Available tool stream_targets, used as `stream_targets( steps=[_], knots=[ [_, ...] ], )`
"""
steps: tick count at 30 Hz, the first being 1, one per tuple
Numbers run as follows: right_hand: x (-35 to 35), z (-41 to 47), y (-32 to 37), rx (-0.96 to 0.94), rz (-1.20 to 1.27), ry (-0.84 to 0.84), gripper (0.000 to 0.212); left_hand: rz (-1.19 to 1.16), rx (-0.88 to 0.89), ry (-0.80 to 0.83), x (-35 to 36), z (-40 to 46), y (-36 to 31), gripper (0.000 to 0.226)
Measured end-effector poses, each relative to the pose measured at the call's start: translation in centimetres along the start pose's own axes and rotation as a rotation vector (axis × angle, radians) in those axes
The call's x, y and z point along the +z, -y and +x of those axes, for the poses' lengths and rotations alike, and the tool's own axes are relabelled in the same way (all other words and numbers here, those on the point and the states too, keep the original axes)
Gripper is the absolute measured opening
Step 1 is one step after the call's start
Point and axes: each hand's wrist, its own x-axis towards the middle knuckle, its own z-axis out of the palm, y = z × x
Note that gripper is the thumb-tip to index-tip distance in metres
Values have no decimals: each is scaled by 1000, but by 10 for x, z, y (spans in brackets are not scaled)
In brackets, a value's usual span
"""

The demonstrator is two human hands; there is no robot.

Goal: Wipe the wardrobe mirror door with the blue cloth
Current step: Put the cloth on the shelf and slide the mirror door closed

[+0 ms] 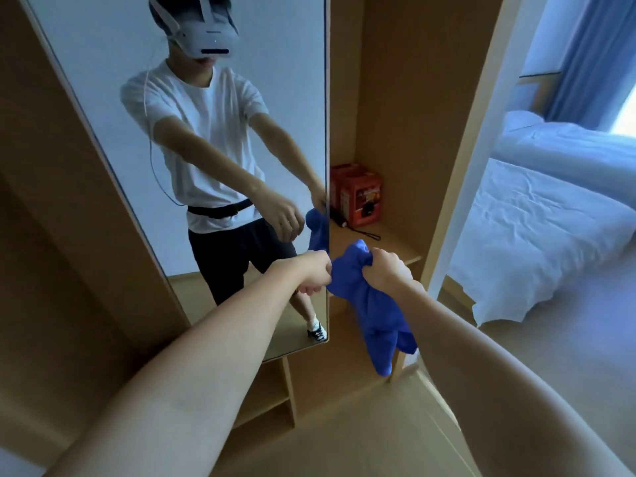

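The tall wardrobe mirror door (220, 46) stands open in front of me and reflects a person in a white shirt. My right hand (387, 270) grips a bunched blue cloth (371, 304) just right of the mirror's right edge, and the cloth's loose end hangs down below my fist. My left hand (311, 275) is in front of the lower right part of the mirror, fingers curled, right beside the cloth. In the reflection its fist looks empty. I cannot tell whether it touches the cloth.
Behind the door is the open wooden wardrobe (413, 98), with a red box (361, 197) and a black cord on a shelf. Lower shelves (272, 401) sit below the mirror. A bed with white sheets (537, 218) and blue curtains are at the right.
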Motion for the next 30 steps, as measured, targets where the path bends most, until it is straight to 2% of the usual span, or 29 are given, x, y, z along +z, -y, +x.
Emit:
stream_targets(
  steps=[7, 12, 15, 19, 23, 26, 28, 30],
  knots=[
    [-19, 84, -70, 67, 134, 22, 21, -9, -31, 19, 8, 95, -75, 19],
    [-24, 157, -101, -36, 192, 54, 22, 30, -148, -11, 4, 164, -94, 22],
    [-25, 196, -107, -130, 177, 42, 34, 62, -223, -52, -6, 192, -98, 15],
    [-32, 249, -102, -239, 2, -13, 44, 60, -315, -94, -23, 214, -94, 11],
    [-32, 288, -85, -369, -243, -197, 47, 17, -399, -181, -41, 229, -85, 22],
    [-19, 299, -78, -497, -309, -307, 50, 21, -467, -233, -47, 238, -82, 21],
    [-1, 297, -82, -553, -351, -260, 53, 27, -502, -252, -46, 243, -81, 18],
    [26, 291, -95, -543, -400, -122, 54, 56, -514, -246, -40, 249, -80, 21]
  ],
)
